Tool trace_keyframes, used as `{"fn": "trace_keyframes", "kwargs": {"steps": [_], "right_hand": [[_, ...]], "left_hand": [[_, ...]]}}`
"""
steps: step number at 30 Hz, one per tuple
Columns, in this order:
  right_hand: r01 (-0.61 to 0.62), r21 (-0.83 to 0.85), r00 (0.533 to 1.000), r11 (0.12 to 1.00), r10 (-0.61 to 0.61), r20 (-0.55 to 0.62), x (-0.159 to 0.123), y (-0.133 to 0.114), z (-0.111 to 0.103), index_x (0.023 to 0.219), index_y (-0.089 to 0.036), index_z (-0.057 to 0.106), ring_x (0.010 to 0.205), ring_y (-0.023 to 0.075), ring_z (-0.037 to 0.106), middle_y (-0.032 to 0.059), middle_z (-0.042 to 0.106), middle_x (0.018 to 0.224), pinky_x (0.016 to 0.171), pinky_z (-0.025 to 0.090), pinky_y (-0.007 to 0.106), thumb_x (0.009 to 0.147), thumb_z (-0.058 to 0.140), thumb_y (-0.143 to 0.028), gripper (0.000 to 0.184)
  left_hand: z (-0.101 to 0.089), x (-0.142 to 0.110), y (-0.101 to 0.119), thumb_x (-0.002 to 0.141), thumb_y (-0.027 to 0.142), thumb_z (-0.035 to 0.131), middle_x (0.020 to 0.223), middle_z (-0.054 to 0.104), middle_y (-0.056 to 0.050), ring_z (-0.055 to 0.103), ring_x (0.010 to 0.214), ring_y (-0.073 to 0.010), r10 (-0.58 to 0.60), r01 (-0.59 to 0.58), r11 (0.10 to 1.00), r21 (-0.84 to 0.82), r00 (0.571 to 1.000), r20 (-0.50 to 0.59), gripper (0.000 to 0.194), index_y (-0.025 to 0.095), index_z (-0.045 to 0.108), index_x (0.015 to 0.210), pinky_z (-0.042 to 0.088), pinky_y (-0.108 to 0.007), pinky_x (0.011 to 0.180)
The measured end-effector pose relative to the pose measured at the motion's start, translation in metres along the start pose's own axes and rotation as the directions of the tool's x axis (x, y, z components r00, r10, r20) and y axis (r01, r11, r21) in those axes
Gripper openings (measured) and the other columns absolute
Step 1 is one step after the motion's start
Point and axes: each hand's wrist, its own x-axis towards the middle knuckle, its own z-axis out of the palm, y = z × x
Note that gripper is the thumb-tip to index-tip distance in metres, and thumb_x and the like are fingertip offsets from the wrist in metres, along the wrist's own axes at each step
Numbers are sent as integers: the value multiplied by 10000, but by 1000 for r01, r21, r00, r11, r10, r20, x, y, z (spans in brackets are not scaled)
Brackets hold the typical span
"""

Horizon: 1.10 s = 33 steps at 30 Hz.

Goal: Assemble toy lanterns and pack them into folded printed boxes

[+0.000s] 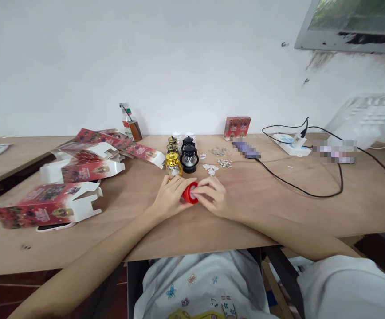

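Observation:
My left hand [171, 195] is wrapped round a small red lantern [186, 195], tipped so that its round underside faces right. The fingertips of my right hand [214, 195] are pinched together at that underside; whatever they hold, if anything, is too small to make out. Just beyond my hands stand small lanterns: a gold one [173, 165], a black one [189, 158] and several others behind them. White paper tabs [210, 169] and a heap of small round button cells [225, 163] lie past my right hand.
Red printed boxes [86, 170], several unfolded, spread over the left side. A bottle [131, 126] and a closed red box [237, 128] stand near the wall. A phone [246, 149] on a black cable and a white power strip [292, 145] lie to the right.

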Motion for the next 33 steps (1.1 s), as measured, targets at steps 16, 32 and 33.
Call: {"fn": "trace_keyframes", "kwargs": {"steps": [16, 32, 33], "right_hand": [[552, -291, 834, 781, -524, 174, -4, 37, -7, 1098, -198, 619, 803, 152, 561, 52, 644, 913, 744, 436, 335, 853, 563, -465, 367], [570, -223, 821, 791, -560, 113, -5, 36, -4, 1070, -159, 609, 763, 124, 571, 45, 658, 884, 709, 459, 288, 840, 623, -305, 272], [569, -221, 822, 792, -559, 112, -5, 36, -4, 1080, -160, 605, 767, 123, 569, 46, 655, 885, 709, 455, 288, 842, 620, -302, 277]], "left_hand": [[-3, 0, 0, 853, 495, 529, 909, 671, -79, 606, 787, -197, 63, -63, 995, -72, 998, -5, 472, 133, 499, 1154, 340, -324, 744], [-2, 1, -4, 847, 464, 550, 886, 669, -69, 608, 790, -191, 113, -104, 987, -125, 992, 60, 462, 145, 501, 1178, 363, -339, 802], [-2, 1, -4, 846, 458, 554, 884, 668, -68, 608, 789, -190, 118, -109, 986, -127, 991, 58, 460, 144, 498, 1179, 362, -337, 800]]}}
